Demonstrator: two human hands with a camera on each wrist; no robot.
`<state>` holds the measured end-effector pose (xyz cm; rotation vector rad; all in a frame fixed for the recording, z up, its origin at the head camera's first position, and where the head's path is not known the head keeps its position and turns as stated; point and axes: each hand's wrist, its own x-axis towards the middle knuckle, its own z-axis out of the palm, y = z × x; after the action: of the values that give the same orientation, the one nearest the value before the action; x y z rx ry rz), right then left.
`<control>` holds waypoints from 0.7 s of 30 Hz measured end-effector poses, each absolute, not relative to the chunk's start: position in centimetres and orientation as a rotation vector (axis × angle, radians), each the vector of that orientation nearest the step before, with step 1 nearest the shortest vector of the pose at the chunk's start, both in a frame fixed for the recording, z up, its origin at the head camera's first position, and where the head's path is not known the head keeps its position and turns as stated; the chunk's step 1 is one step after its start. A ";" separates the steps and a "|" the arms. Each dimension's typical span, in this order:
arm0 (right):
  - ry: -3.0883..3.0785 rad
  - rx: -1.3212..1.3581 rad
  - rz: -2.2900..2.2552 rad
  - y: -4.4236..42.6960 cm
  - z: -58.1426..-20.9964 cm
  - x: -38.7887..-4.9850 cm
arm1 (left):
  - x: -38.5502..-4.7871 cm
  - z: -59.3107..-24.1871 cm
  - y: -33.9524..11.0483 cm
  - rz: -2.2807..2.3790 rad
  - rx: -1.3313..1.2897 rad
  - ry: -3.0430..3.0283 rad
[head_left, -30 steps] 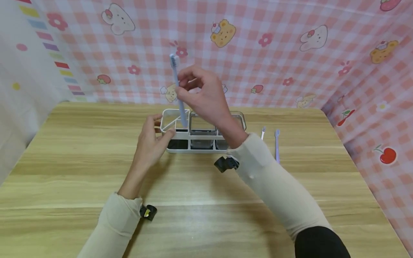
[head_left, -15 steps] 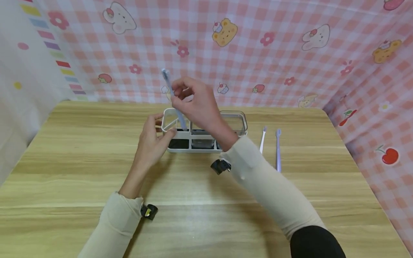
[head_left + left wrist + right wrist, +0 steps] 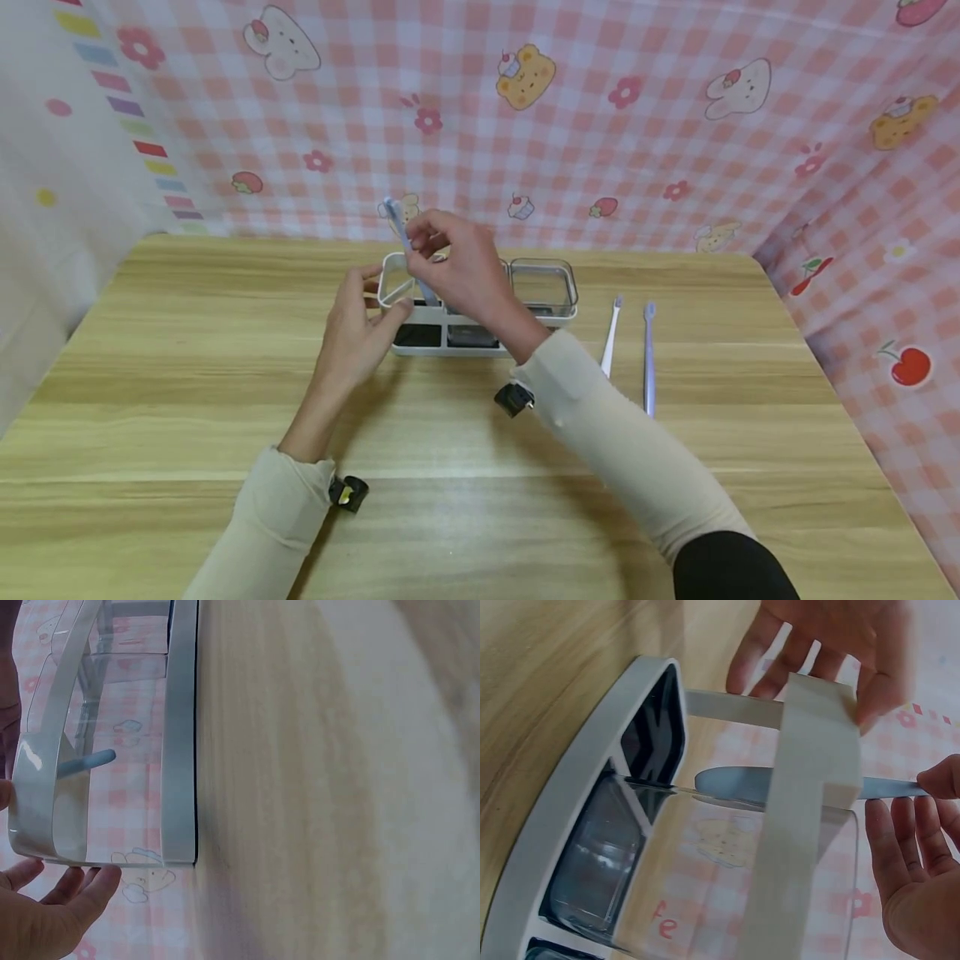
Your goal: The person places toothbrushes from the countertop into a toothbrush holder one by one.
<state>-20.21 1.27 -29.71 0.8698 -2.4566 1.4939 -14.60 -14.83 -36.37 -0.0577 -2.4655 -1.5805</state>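
Observation:
A white toothbrush holder (image 3: 450,351) with a divided upper rack and clear cups stands on the table. My left hand (image 3: 356,325) grips its left end, thumb on the front of the upper rack and fingers behind. Between thumb and fingertips, my right hand (image 3: 465,258) pinches a blue-grey toothbrush (image 3: 396,218), bristles up and leaning left. In the right wrist view the lower handle of the toothbrush (image 3: 735,784) passes through the rack, its end above the dark base (image 3: 652,735). From the left wrist the handle tip (image 3: 97,760) shows below the rack, apart from the base.
Right of the holder lie a white toothbrush (image 3: 612,333) and a purple toothbrush (image 3: 649,358) on the wooden table (image 3: 450,517). A clear cup (image 3: 543,287) fills the holder's right end. Pink checked cloth (image 3: 585,150) hangs behind the table.
My right hand has come down with the blue-grey toothbrush, whose handle now sits lower inside the rack. My left hand has kept its grip on the holder.

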 end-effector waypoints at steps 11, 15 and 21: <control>-2.467 0.942 1.478 1.4 -30.5 -20.2 | -14.6 -36.3 -14.8 -1.583 -0.058 -2.449; -2.464 0.958 1.479 1.5 -30.8 -20.2 | -14.5 -36.3 -14.8 -1.581 -0.061 -2.450; -2.491 0.967 1.460 1.6 -31.1 -20.3 | -14.5 -36.3 -14.8 -1.573 -0.062 -2.458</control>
<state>-20.32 1.64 -31.13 0.9670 -2.4911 1.4602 -14.48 -14.84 -36.29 -0.0625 -2.4579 -1.5727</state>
